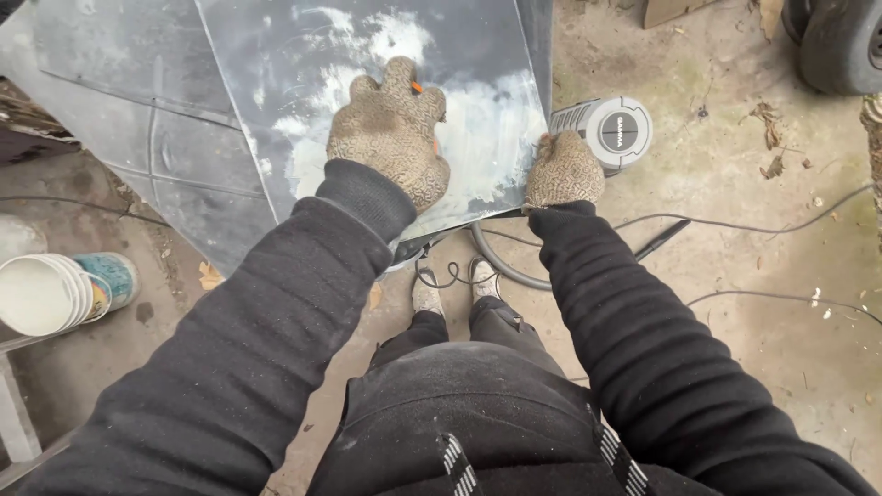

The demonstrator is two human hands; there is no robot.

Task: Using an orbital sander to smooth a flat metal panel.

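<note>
A large dark sheet-metal panel [276,110], flat and smeared with chalky white patches, leaned over the dusty concrete floor [753,239]. The left hand [390,129], in a speckled knit glove, lay spread flat on its sanded patch. The right hand [562,172], gloved alike, curled closed around the panel's lower corner edge. Just behind it sat a grey cylindrical power tool [606,129]. A stack of white plastic buckets [55,292] lay tipped at left; what they held could not be seen.
</note>
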